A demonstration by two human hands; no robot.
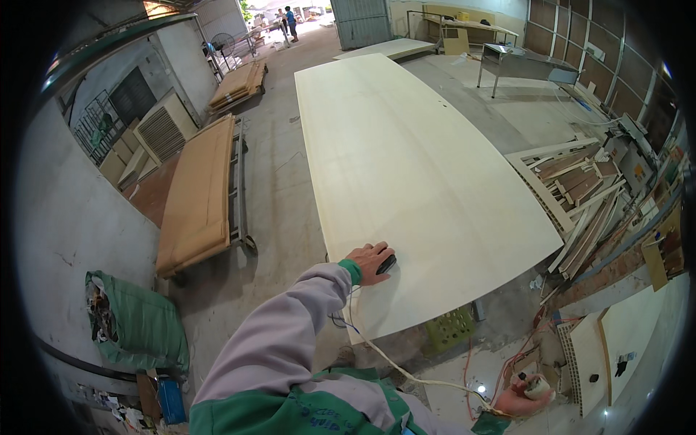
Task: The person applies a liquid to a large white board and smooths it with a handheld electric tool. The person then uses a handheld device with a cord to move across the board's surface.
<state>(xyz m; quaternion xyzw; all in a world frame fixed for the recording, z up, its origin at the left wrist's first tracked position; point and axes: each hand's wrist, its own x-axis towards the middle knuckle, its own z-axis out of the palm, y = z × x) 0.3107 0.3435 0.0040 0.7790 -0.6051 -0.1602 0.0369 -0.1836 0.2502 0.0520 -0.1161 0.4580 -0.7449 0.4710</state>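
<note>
My left hand (pixel 368 262) rests on the near left part of a long pale panel (pixel 391 167). Its fingers curl over a small black rounded object (pixel 386 264), whose kind I cannot make out. At the lower right, away from the panel, my right hand (pixel 520 401) is closed around a whitish object (pixel 538 388) with a dark knob-like bit beside it. Fingers hide most of that object. A pale cord (pixel 406 373) runs from near my left wrist, past the panel's near corner, toward my right hand.
Brown board stacks (pixel 199 192) lie on wheeled carts to the left, near a green sack (pixel 138 322). Wood offcuts (pixel 580 188) are piled at right. A green crate (pixel 449 331) sits below the panel's near edge; red cords (pixel 507 370) cross the floor. Distant people (pixel 291 24) stand outside.
</note>
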